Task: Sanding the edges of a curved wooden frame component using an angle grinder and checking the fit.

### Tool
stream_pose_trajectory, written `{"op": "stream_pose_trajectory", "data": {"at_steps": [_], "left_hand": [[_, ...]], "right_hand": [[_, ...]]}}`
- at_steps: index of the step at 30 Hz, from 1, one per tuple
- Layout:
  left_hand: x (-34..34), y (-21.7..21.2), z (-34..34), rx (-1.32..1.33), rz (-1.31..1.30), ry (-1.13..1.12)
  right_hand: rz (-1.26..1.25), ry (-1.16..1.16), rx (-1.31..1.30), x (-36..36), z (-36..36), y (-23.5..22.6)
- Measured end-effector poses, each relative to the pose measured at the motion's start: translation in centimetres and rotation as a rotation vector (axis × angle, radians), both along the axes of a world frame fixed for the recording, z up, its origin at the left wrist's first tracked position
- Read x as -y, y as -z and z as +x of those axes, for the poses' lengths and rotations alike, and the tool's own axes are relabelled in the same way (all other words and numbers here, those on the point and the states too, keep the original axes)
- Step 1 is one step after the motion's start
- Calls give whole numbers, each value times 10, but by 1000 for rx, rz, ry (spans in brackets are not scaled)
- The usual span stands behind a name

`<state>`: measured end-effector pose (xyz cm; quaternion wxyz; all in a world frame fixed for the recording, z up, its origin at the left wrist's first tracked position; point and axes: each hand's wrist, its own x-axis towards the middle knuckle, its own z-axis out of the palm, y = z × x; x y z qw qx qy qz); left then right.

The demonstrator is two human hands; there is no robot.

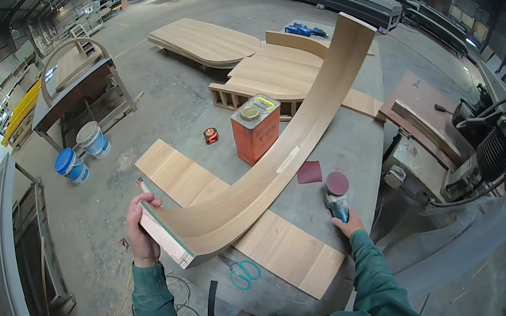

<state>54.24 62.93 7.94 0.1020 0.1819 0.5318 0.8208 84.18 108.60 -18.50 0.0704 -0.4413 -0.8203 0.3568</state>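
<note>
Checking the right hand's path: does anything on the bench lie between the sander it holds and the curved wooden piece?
Nothing visible blocks it. The right hand holds the sander just beside the curved wooden piece; a dark red sanding sheet lies flat between them.

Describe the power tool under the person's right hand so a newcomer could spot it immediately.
Start at the long curved wooden panel arching across the grey worktable. Just beyond its lower right side, the right hand grips a small sander. Its round dark-red disc faces up, unlike the flat dark-red sandpaper sheet lying beside it.
</note>
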Motion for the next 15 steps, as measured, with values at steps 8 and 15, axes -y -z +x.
{"op": "stream_pose_trajectory", "data": {"at_steps": [8,15], "left_hand": [[14,18,-27,97,-49,-53],[25,38,-39,102,111,-50]], "right_hand": [[-29,154,-18,-86,8,11],[211,84,-306,-172,-94,-127]]}}
